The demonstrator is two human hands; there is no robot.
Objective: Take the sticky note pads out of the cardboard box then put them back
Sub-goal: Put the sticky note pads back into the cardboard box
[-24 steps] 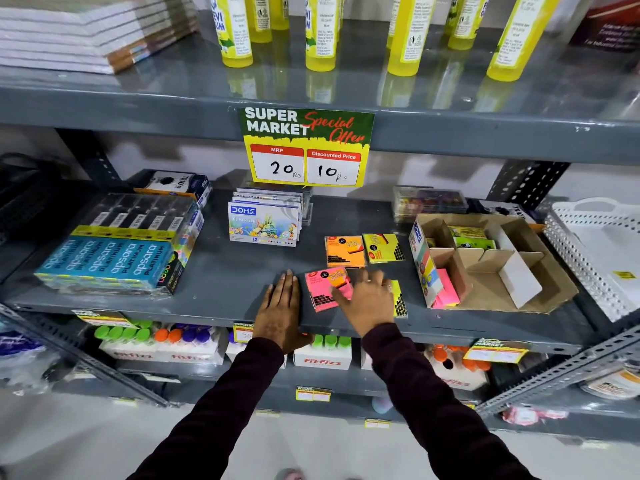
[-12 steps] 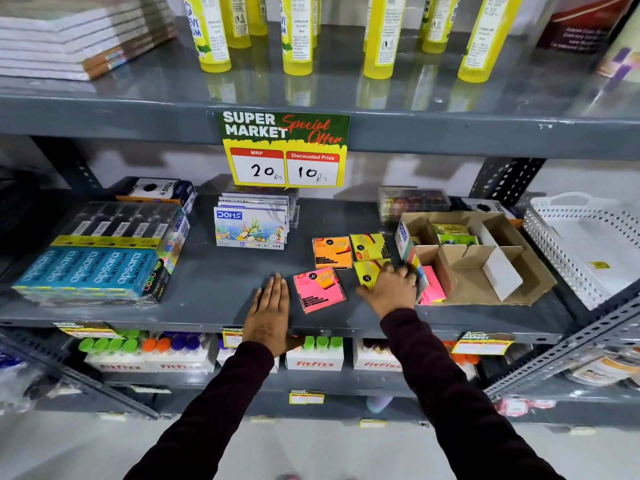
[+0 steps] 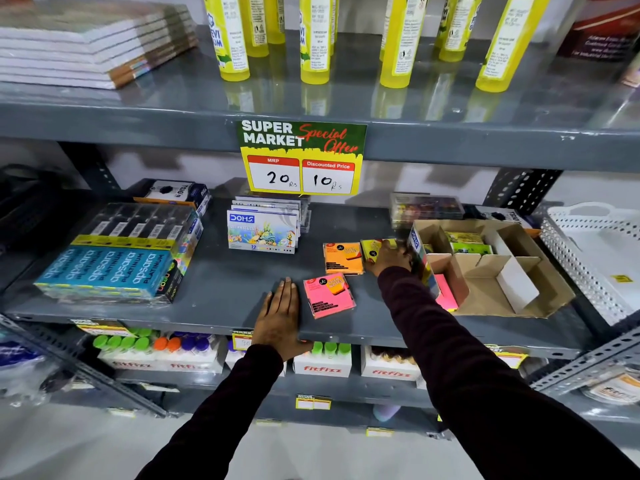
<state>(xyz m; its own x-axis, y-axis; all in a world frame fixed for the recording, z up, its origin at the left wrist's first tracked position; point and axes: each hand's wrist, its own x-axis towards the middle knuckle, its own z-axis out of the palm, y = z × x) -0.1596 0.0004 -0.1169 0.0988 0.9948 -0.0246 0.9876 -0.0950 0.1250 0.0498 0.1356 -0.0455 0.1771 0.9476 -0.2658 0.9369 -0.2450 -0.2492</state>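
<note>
An open cardboard box (image 3: 540, 299) with dividers lies at the right of the middle shelf. A pink pad (image 3: 446, 294) stands in its near-left compartment, and green and yellow pads (image 3: 467, 242) fill a back compartment. On the shelf to the left of the box lie a pink sticky note pad (image 3: 329, 294) and an orange one (image 3: 343, 258). My right hand (image 3: 389, 259) is closed over a yellow pad (image 3: 372, 247) beside the box's left wall. My left hand (image 3: 280, 313) rests flat on the shelf just left of the pink pad, holding nothing.
DOMS pastel boxes (image 3: 263, 230) stand behind the pads and shrink-wrapped Apsara packs (image 3: 114, 258) lie at the left. A white perforated tray (image 3: 595, 258) sits right of the box. A price sign (image 3: 301, 157) hangs from the upper shelf, which carries yellow bottles (image 3: 315, 39).
My right hand has left the pink pad, picked up a yellow pad near the shelf front and carried it back and right, up to the box's left wall. My left hand has stayed flat.
</note>
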